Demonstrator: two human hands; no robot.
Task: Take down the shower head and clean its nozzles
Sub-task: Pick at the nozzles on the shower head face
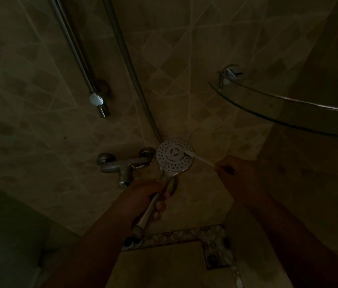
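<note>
The scene is dim. A round chrome shower head (174, 155) with a white nozzle face points up at me, off its wall rail. My left hand (147, 198) is wrapped around its handle, just below the head. My right hand (238, 169) pinches a thin white stick, like a small brush or swab (202, 160), and its tip rests on the right side of the nozzle face. The metal hose (130, 65) runs up the wall behind the head.
A chrome mixer tap (122, 165) juts from the tiled wall just left of the head. The slide rail (79, 59) hangs at upper left. A curved glass corner shelf (288, 104) sticks out at upper right. A floor drain (212, 258) lies below.
</note>
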